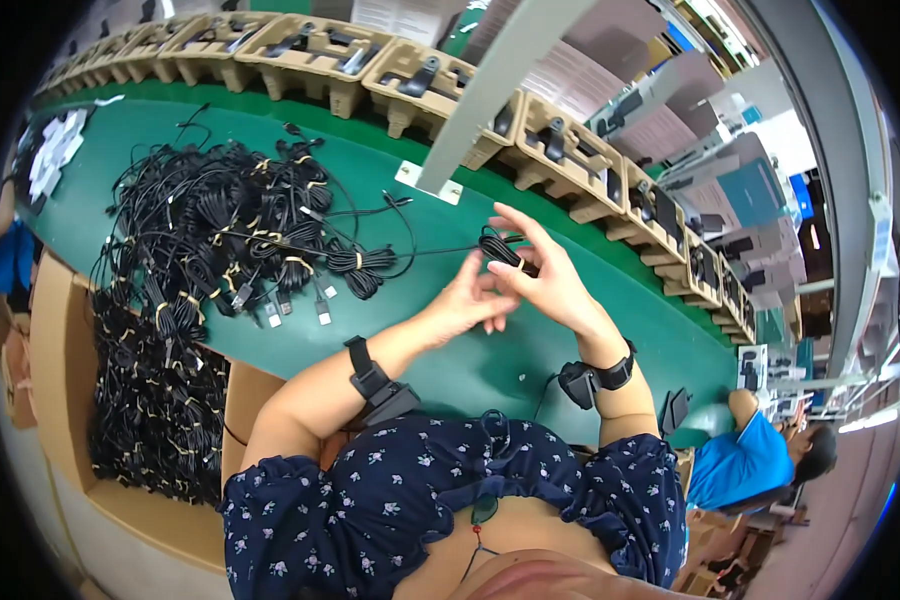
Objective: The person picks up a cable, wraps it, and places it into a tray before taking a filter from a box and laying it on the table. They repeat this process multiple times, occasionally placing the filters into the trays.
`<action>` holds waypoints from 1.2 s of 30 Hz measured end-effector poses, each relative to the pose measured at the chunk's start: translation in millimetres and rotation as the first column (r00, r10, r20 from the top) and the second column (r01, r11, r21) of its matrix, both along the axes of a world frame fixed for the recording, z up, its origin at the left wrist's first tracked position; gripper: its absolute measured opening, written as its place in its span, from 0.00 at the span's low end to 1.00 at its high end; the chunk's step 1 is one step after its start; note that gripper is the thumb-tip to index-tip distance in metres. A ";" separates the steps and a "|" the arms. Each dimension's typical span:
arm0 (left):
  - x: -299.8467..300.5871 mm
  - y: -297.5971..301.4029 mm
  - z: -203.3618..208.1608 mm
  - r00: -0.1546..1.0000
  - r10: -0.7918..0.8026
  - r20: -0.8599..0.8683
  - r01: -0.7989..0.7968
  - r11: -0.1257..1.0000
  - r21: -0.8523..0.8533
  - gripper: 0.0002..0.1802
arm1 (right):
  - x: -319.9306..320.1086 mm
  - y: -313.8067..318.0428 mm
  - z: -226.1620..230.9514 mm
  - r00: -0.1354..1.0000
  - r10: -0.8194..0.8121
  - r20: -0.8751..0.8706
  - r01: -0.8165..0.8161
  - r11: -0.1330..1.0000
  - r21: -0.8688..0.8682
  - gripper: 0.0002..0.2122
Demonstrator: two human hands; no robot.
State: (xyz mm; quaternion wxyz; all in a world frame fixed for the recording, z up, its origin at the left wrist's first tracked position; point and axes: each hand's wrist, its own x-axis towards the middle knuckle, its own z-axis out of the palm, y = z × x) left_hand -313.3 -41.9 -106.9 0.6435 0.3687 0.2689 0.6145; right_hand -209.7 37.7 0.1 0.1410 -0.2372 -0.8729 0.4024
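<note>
A coiled black cable [505, 248] with a tan tie round it sits in my right hand [553, 275], pinched between thumb and fingers above the green table. One strand runs left from the coil toward a big tangled heap of black USB cables [230, 215]. My left hand [470, 297] is just below the coil, its fingers curled and partly overlapping my right hand's fingertips; whether they grip part of the cable is hidden. A second tied cable bundle [360, 262] lies at the heap's right edge, left of my hands.
A cardboard box [65, 370] packed with tied black cables stands at the lower left. Moulded brown trays [315, 50] holding black parts line the far side. A metal post [480, 95] rises from the table. White papers [58, 155] lie far left; a person in blue [740, 455] sits right.
</note>
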 end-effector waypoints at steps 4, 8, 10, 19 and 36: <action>-8.0 -4.7 6.2 0.998 0.054 0.020 -0.054 0.999 0.001 0.36 | 17.1 -6.7 12.1 0.963 -0.246 0.111 0.197 0.922 0.332 0.28; -7.8 -4.2 -4.7 0.986 0.102 -0.130 -0.102 0.995 0.004 0.29 | 36.4 8.0 11.2 0.930 -0.354 -0.101 0.362 0.929 0.078 0.21; -3.2 -6.2 -11.8 0.840 0.329 -0.431 -0.270 0.943 0.194 0.23 | 43.3 6.2 12.4 0.919 -0.358 -0.164 0.375 0.923 0.083 0.20; -17.5 -4.8 6.2 0.190 0.741 -0.644 -0.476 0.643 0.600 0.33 | 53.7 -14.3 21.3 0.987 -0.116 -0.111 0.070 0.933 -0.352 0.22; -7.7 -18.4 5.5 0.899 -0.431 -0.077 0.403 0.884 -0.237 0.14 | 48.6 -22.1 -25.1 0.928 0.246 0.280 -0.373 0.645 0.667 0.24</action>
